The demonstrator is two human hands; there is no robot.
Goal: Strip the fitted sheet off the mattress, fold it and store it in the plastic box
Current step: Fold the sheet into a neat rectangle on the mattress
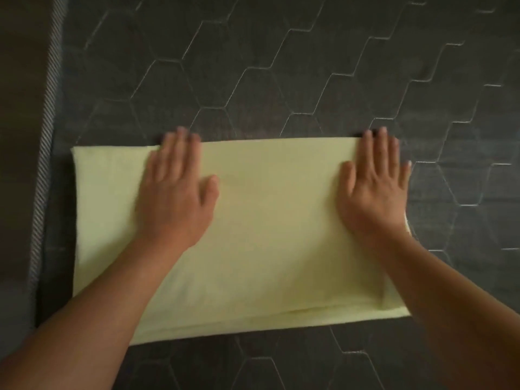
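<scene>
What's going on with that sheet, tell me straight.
A person is folding a pale yellow fitted sheet on top of the bare dark mattress. The sheet is off the bed and lies as a layered rectangle. The left hand and right hand both press flat on it near its far edge, fingers straight. No plastic box is in view.

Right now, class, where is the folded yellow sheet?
In the head view the sheet lies flat on the quilted mattress, near its striped left edge, under the left hand and right hand pressing its far side.
</scene>
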